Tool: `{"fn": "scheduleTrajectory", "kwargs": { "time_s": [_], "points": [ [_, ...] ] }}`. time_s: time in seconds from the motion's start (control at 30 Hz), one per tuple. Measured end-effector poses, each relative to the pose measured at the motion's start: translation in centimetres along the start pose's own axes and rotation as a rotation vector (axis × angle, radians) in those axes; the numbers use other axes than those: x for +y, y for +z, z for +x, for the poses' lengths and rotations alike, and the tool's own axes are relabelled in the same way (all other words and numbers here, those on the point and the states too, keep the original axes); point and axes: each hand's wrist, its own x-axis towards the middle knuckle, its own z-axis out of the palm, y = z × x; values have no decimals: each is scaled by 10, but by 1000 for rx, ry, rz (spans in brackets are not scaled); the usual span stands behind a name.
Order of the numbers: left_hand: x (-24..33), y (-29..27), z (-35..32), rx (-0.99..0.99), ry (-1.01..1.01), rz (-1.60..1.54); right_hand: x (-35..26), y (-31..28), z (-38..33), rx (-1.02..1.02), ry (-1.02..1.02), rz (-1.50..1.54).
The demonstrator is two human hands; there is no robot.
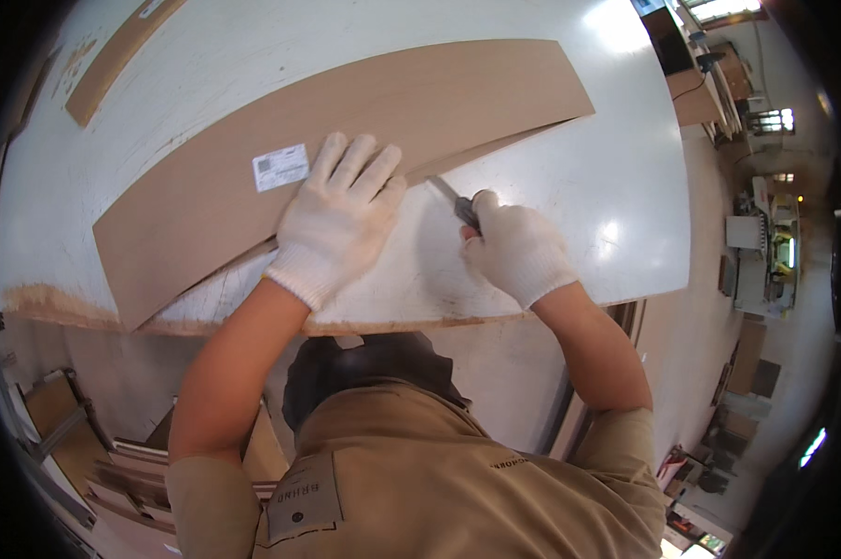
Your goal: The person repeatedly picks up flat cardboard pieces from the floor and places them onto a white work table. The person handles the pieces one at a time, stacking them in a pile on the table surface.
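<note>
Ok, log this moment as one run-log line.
left hand: gloved, resting on brown panel beside white label | right hand: gloved, gripping bladed tool, tip by panel's near edge | surface: white table

The left hand (pixel 339 222) hides part of the board (pixel 439 102), the right hand (pixel 521 244) part of the knife (pixel 466 212). The top edge cuts off 1 strip (pixel 117 61). Label (pixel 280 169) print is blurred.

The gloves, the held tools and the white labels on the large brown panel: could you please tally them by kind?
Gloves: 2 (left hand, right hand)
Held tool: 1
White label on the large brown panel: 1
Total: 4
</note>
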Motion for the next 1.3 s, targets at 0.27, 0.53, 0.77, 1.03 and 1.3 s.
{"fn": "scheduleTrajectory", "kwargs": {
  "time_s": [0.27,0.53,0.77,1.03,1.3],
  "points": [
    [2,1,1,35,-26,34,-29,0,7,-159,16,-150],
    [7,11,-10,27,-26,106,-34,21,7,24,-63,-35],
    [2,12,-13,-11,-122,139,-44,10,-5,-95,41,-13],
    [1,18,-15,28,-93,107,-28,23,-25,75,46,65],
    [3,-45,-37,302,-79,-72,58,25,15,528,139,17]
  ]
}}
